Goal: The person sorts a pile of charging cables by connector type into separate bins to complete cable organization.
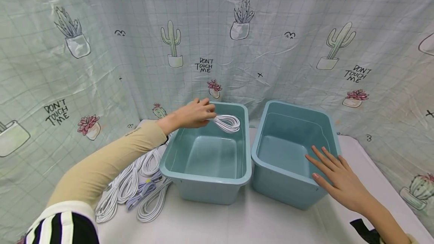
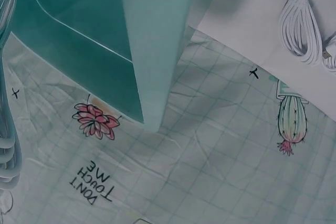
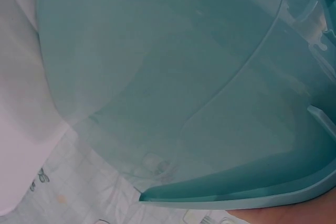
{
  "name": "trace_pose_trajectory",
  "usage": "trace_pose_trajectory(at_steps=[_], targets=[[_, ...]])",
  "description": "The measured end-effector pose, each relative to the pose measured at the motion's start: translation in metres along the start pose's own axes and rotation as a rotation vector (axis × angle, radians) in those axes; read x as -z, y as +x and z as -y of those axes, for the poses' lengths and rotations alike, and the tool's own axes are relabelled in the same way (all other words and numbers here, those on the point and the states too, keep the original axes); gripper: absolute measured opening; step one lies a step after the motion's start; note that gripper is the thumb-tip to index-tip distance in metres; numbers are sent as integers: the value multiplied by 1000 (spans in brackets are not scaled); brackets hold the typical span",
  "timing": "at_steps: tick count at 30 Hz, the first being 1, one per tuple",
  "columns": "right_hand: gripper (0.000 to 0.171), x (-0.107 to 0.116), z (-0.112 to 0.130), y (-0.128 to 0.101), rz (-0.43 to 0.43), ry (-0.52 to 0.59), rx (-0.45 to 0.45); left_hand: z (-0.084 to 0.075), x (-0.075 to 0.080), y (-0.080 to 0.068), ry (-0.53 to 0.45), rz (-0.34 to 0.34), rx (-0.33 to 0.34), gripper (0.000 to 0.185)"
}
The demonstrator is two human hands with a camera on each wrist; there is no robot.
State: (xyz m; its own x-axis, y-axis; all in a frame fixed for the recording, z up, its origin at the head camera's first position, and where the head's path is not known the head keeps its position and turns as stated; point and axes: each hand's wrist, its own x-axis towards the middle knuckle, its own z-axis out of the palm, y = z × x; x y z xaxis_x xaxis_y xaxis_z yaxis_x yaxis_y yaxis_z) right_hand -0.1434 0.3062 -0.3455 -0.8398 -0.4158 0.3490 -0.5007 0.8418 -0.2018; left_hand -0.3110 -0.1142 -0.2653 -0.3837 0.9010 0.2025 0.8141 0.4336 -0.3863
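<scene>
Right now the left hand (image 1: 193,115) has its fingers curled round a coiled white cable (image 1: 226,122), pinching it near one end so the loops hang over the back of the left bin (image 1: 176,172), just above its hollow, a little left of the middle of the frame. In the left wrist view the same cable (image 2: 6,129) shows as a strip of loops along the left edge. Over at the lower right, the right hand (image 1: 339,178) lies flat with its fingers straight and spread, resting on the near rim of the right bin (image 1: 291,104). Both bins are pale blue and stand just beside each other on a white table (image 1: 271,221). More white cables (image 1: 135,183) lie heaped at the lower left, against the left bin. A cactus-print curtain (image 1: 305,29) hangs behind.
</scene>
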Motion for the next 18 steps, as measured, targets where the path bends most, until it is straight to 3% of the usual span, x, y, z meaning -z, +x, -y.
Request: trace_pose_trajectory(at_steps=[18], targets=[[56, -2, 1, 1, -6, -21, 27, 4, -6, -8, -13, -23, 11, 18]])
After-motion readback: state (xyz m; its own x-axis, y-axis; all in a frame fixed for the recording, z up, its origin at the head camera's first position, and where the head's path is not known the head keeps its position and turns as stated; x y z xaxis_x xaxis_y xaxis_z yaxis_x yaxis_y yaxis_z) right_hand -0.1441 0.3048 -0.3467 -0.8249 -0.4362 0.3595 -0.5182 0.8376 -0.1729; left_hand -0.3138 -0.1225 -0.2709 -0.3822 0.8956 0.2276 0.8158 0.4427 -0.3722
